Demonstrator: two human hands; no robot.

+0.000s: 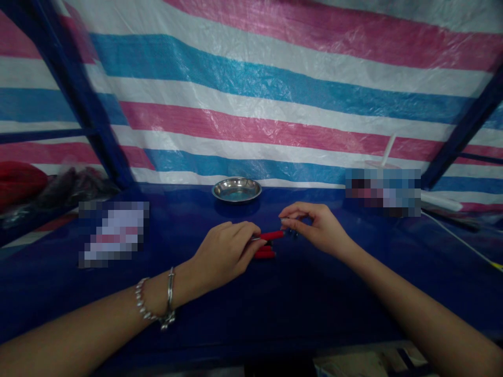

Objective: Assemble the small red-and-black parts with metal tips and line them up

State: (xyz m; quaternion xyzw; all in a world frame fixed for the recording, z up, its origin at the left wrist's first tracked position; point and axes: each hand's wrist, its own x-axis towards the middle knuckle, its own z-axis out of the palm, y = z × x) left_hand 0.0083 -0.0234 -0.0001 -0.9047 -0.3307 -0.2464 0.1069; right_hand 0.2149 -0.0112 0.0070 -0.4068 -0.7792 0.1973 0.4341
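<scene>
My left hand (231, 248), a bracelet and a bangle at its wrist, pinches a slim red rod-shaped piece (272, 235) by a thin, silvery end. Its red part points right, towards my other hand. Just under it, more red rod-like pieces (265, 254) with something dark between them show past my left fingertips; I cannot tell if they belong to the same item. My right hand (314, 228) has thumb and forefinger closed near the red tip. Small dark bits (291, 233) show below those fingers; what they pinch is too small to name.
A round steel dish (237, 190) stands at the back of the blue table (188, 324). A blurred-out packet (116, 233) lies left, and a blurred-out container (383, 191) stands back right with a white cable (456, 230) nearby. Striped sheeting (275, 104) hangs behind, between blue frame posts.
</scene>
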